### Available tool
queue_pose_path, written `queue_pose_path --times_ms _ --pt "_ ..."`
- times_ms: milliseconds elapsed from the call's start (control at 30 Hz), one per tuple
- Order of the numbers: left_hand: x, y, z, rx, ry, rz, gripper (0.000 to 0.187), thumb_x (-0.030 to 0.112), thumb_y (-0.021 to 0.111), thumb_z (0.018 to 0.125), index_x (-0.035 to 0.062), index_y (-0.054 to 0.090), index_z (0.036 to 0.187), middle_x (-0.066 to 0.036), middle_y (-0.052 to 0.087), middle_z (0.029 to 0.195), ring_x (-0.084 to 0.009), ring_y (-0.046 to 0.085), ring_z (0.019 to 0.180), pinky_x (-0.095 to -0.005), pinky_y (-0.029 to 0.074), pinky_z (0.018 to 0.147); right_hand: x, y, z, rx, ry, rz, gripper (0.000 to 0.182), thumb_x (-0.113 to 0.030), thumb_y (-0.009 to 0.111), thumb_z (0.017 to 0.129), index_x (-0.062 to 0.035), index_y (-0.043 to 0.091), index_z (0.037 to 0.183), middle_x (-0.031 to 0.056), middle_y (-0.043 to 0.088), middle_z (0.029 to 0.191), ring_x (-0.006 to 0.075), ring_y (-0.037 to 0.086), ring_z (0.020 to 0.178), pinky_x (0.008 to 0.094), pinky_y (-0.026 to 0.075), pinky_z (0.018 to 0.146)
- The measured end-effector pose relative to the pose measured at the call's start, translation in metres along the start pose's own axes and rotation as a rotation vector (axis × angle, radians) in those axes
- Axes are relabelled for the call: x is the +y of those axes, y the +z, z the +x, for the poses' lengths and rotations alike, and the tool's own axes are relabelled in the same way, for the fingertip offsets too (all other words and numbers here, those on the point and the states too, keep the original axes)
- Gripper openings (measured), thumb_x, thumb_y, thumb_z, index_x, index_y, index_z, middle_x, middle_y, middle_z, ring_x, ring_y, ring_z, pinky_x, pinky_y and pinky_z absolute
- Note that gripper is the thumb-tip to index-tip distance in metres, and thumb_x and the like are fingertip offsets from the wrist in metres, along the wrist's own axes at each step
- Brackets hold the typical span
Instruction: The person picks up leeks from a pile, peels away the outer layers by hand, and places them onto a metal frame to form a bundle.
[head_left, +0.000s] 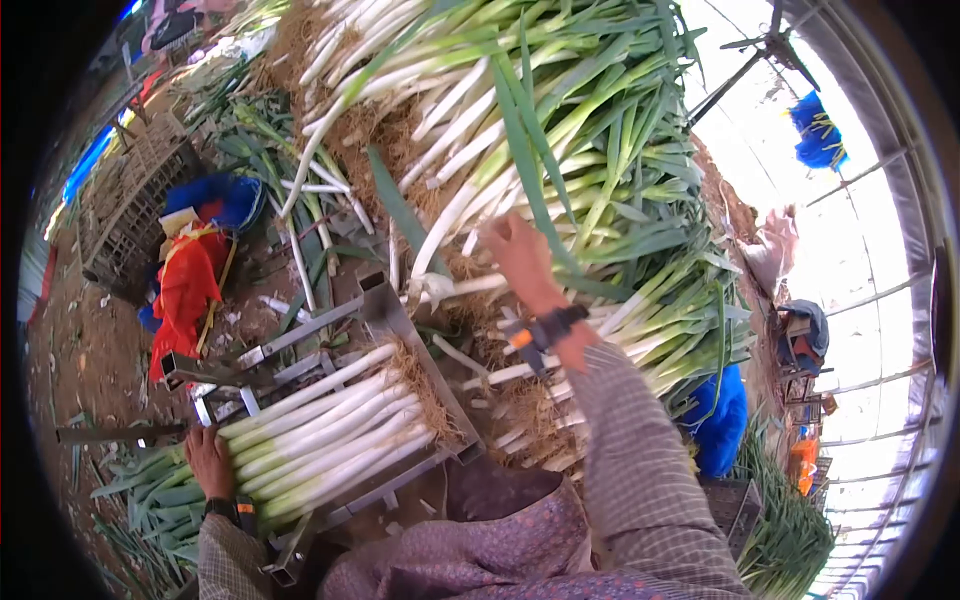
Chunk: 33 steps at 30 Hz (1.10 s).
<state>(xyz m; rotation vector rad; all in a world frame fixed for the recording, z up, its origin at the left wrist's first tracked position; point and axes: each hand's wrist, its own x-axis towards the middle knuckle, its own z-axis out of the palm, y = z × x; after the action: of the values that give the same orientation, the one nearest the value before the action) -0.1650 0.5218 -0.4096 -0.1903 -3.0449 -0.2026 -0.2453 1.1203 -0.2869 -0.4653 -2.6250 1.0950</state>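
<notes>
Dirt floor (100, 340) | racked leeks (335, 425) against left grip (208, 463) | right grip (520, 262) over heap (610, 130)

Leeks (330, 435) white at the stalk, I note, grading pale to deep green; roots (425, 395) tan-brown; sleeves (640, 450) grey-brown, fine pale check; apron (460, 545) dusky purple, small floral print; wristbands (548, 332) black with orange patch; from here I read sack (188, 295) red, netting (820, 130) blue, frame (428, 365) silver-grey.
</notes>
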Motion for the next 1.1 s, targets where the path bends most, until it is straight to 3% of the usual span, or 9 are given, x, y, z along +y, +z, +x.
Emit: queue_pose_path --times_ms 133,267,467,600,700,800,833,933,1100 --pt "-0.001 0.003 0.001 0.071 0.032 -0.026 0.026 0.025 0.044 0.090 0.0063 0.058 0.102 -0.015 0.052 0.106 -0.0327 0.049 0.107 -0.0460 0.032 0.102 -0.023 -0.016 0.042 0.520 0.069 -0.351 0.060 -0.026 0.082 0.072 -0.0020 0.046 0.113 0.0179 0.056 0.111 0.0380 0.056 0.102 0.0470 0.046 0.087" --pt "0.000 0.001 0.000 0.048 0.005 -0.048 0.026 0.025 0.044 0.090 0.0058 0.058 0.101 -0.015 0.052 0.103 -0.0327 0.049 0.106 -0.0460 0.032 0.102 0.015 -0.015 0.060 0.324 0.249 -0.606 0.056 -0.036 0.078 0.075 -0.0030 0.053 0.112 0.0196 0.064 0.110 0.0395 0.061 0.101 0.0491 0.048 0.085" --pt "0.005 -0.003 0.000 0.093 0.018 -0.049 0.026 0.025 0.044 0.090 0.0062 0.059 0.101 -0.015 0.052 0.103 -0.0330 0.049 0.106 -0.0463 0.032 0.102 0.040 -0.056 0.034 0.362 0.114 -0.024 0.028 -0.024 0.061 0.088 -0.0011 0.056 0.105 0.0217 0.068 0.084 0.0391 0.066 0.077 0.0446 0.050 0.070" --pt "-0.001 0.005 -0.001 0.094 0.014 -0.019 0.025 0.023 0.044 0.090 0.0060 0.059 0.102 -0.016 0.052 0.106 -0.0336 0.049 0.108 -0.0462 0.032 0.102 0.094 -0.148 0.016 0.529 0.128 -0.089 0.024 -0.019 0.061 0.088 0.0008 0.056 0.102 0.0111 0.067 0.078 0.0191 0.064 0.066 0.0344 0.049 0.061" --pt "-0.001 0.004 -0.002 0.057 0.016 -0.025 0.025 0.022 0.045 0.089 0.0056 0.059 0.103 -0.015 0.053 0.107 -0.0337 0.048 0.109 -0.0464 0.033 0.101 0.079 -0.187 -0.005 0.450 0.192 0.411 0.031 -0.018 0.064 0.086 -0.0010 0.055 0.110 0.0116 0.067 0.080 0.0197 0.065 0.071 0.0341 0.048 0.063" --pt "-0.002 0.006 0.000 0.028 0.005 -0.021 0.025 0.021 0.045 0.089 0.0056 0.058 0.104 -0.015 0.052 0.107 -0.0334 0.048 0.109 -0.0464 0.033 0.101 0.116 -0.210 -0.012 0.225 0.135 -0.389 0.053 -0.023 0.070 0.079 -0.0039 0.049 0.124 0.0161 0.066 0.091 0.0384 0.063 0.085 0.0439 0.050 0.077" --pt "-0.003 0.006 0.000 0.018 -0.018 -0.016 0.025 0.021 0.044 0.089 0.0056 0.058 0.103 -0.015 0.052 0.107 -0.0333 0.048 0.109 -0.0464 0.033 0.101 0.094 -0.206 -0.015 0.232 0.308 -0.603 0.063 -0.026 0.073 0.075 -0.0064 0.047 0.129 0.0161 0.066 0.099 0.0381 0.061 0.096 0.0455 0.049 0.085" --pt "-0.001 0.007 -0.001 0.103 0.024 -0.009 0.026 0.022 0.043 0.089 0.0057 0.058 0.103 -0.015 0.052 0.106 -0.0328 0.048 0.109 -0.0464 0.032 0.102 0.052 -0.188 -0.023 0.365 0.075 -0.890 0.067 -0.027 0.074 0.074 -0.0080 0.047 0.132 0.0171 0.063 0.111 0.0379 0.057 0.108 0.0463 0.045 0.094" --pt "0.006 -0.002 0.000 0.062 -0.027 -0.035 0.028 0.025 0.042 0.088 0.0059 0.058 0.102 -0.015 0.051 0.104 -0.0324 0.048 0.108 -0.0477 0.031 0.104 -0.020 -0.118 0.027 0.207 -0.316 -0.624 0.070 -0.029 0.080 0.070 -0.0030 0.051 0.129 0.0171 0.055 0.127 0.0369 0.049 0.119 0.0489 0.041 0.098"
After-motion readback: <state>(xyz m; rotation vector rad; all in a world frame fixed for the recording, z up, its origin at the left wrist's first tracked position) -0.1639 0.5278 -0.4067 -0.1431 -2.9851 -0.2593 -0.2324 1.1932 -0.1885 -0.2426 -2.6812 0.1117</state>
